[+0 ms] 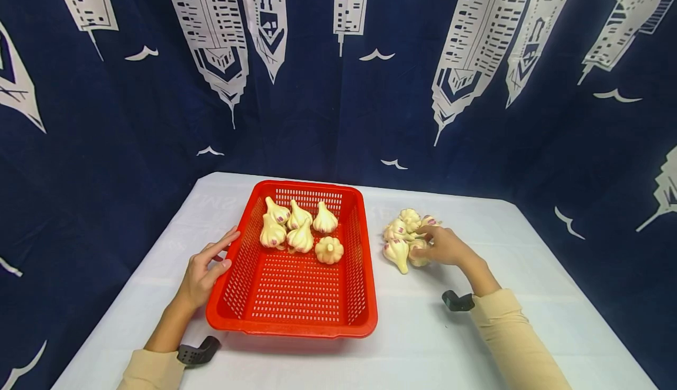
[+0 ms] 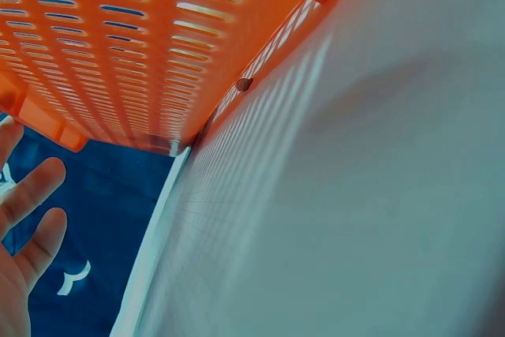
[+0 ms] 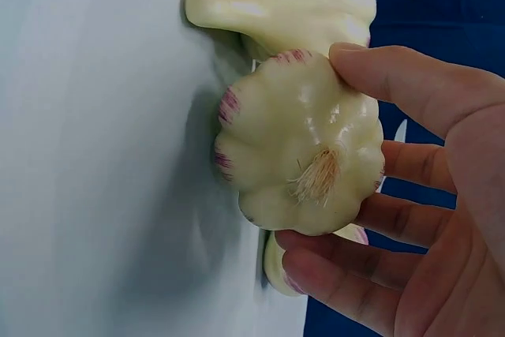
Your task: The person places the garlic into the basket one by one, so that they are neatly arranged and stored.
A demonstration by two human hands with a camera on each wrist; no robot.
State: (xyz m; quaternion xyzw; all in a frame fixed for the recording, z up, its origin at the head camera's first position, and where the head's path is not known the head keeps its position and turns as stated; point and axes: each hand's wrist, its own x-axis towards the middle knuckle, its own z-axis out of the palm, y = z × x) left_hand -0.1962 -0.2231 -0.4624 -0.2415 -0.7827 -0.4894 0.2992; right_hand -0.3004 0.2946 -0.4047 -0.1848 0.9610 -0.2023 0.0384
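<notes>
A red plastic basket (image 1: pixel 296 328) with slotted sides holds several garlic bulbs (image 1: pixel 300 237), mostly grouped toward its far left. My left hand (image 1: pixel 203 272) rests at the basket's left rim, fingers extended and spread beside the wall. To the right of the basket, my right hand (image 1: pixel 446 248) grips a garlic bulb (image 3: pixel 292 136) at the near side of a small pile. The right wrist view shows thumb and fingers around this bulb, its root tuft facing the camera. Another bulb (image 3: pixel 292 1) lies right beside it, its stem pointing away from the hand.
More garlic bulbs (image 1: pixel 396 253) sit in the pile around my right hand. A white cloth (image 1: pixel 418 343) covers the table. Behind it hangs a dark blue curtain (image 1: pixel 317 120) printed with white buildings. Dark wrist devices (image 1: pixel 198 352) show below both hands.
</notes>
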